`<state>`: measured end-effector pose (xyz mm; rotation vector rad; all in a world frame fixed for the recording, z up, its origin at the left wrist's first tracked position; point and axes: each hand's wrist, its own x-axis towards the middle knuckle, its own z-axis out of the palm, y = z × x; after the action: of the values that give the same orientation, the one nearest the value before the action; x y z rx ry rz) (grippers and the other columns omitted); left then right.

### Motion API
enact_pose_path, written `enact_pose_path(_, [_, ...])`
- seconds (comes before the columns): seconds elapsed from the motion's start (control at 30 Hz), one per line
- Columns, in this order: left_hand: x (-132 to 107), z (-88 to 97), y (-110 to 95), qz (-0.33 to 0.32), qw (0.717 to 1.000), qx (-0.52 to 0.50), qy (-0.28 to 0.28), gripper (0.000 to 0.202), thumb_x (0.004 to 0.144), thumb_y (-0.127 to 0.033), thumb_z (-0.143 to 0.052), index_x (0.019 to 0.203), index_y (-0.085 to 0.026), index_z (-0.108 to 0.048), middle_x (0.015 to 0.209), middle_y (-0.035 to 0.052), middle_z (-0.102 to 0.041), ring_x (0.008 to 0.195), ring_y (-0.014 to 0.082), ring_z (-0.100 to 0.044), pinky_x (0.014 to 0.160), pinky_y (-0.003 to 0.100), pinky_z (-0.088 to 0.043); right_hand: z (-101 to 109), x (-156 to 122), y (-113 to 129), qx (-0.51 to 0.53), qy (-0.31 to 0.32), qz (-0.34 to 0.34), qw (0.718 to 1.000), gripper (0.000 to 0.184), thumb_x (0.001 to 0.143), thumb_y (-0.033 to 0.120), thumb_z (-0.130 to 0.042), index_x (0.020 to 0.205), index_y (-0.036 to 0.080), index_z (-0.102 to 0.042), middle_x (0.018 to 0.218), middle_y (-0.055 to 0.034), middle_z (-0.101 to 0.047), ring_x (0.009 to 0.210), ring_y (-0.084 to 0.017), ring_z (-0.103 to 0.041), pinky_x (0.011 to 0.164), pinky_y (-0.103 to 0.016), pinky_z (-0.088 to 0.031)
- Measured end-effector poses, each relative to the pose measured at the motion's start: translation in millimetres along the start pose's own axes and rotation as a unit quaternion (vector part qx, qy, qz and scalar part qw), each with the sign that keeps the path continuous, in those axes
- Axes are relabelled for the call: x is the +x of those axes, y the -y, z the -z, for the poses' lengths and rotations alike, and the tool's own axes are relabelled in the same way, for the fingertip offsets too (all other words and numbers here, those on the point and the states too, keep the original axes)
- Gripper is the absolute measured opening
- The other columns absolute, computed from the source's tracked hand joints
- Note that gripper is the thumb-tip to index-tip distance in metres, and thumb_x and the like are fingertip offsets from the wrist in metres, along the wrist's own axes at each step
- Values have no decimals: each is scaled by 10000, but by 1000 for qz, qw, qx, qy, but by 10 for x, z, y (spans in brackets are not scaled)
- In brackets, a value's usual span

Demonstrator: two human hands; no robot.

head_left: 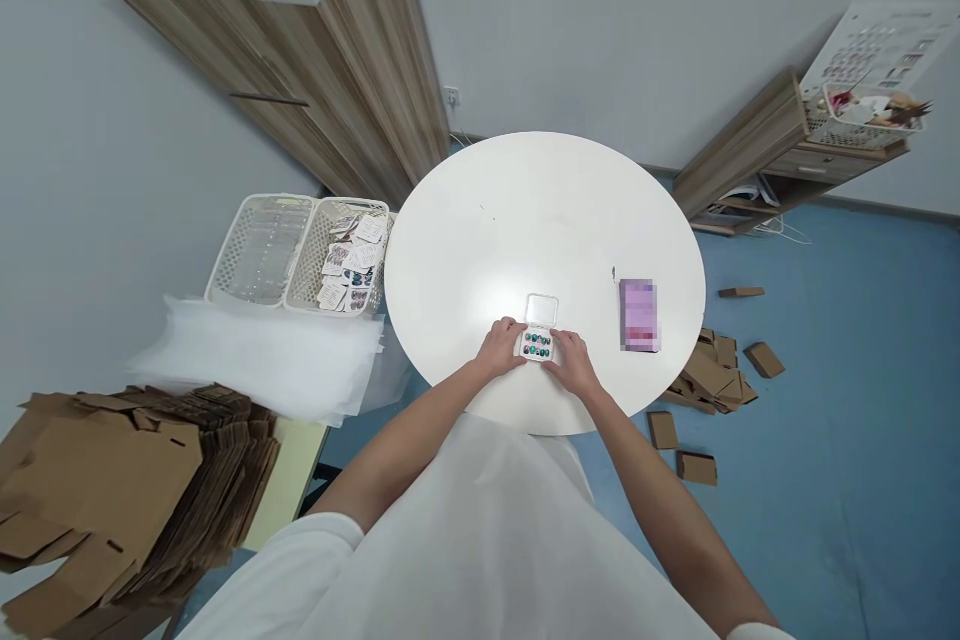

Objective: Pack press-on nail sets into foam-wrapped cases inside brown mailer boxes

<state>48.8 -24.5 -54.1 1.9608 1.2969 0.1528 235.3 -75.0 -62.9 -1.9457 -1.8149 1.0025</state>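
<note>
A small clear plastic case lies at the near side of the round white table, its lid raised away from me. Inside it sit rows of press-on nails in green and dark shades, on a white backing. My left hand grips the case's left edge, and my right hand grips its right edge, fingers closed on the sides. To the right on the table rests a stack of purple and pink cards or leaflets, its face blurred.
Left of the table stand a white basket with clear cases, a basket of nail cards, translucent sheets and flattened cardboard boxes. Folded brown boxes lie on the blue floor at right. Wooden cabinets stand behind.
</note>
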Motion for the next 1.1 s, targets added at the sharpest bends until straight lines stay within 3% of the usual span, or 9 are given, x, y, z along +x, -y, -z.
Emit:
enact_pose_path(0.3, [90,-112,-11,27,999,8,30,621,626,-242,-660,1185,-225,-390,1075,68,-466,992,226,-478,798,328,-413,-2,81,-85,1,26,-2,1000,616,664,247,-569,1238,231,-349,1116,-63,-459,1041,-229,-430,862,-377,-374])
enact_pose_path(0.87, [41,-147,17,14,1000,-17,19,691,656,-222,-612,1275,-231,-306,1063,56,-454,951,205,-494,800,327,-430,-35,94,-129,-9,26,8,1000,631,675,251,-571,1259,236,-331,1084,-58,-465,1013,-216,-455,836,-355,-404])
enact_pose_path(1.0, [21,-152,0,24,999,-36,14,726,640,-198,-617,1286,-220,-287,1073,66,-454,943,203,-487,817,329,-419,-22,75,-102,23,23,-3,999,661,648,254,-594,1257,236,-337,1093,-60,-464,978,-211,-472,837,-361,-409])
enact_pose_path(1.1, [-7,-178,-19,52,995,-82,-4,698,634,-183,-615,1264,-224,-317,1060,63,-461,897,182,-497,801,313,-422,-35,57,-76,97,21,-48,994,706,629,246,-605,1272,239,-314,1091,-57,-467,872,-180,-506,790,-344,-440])
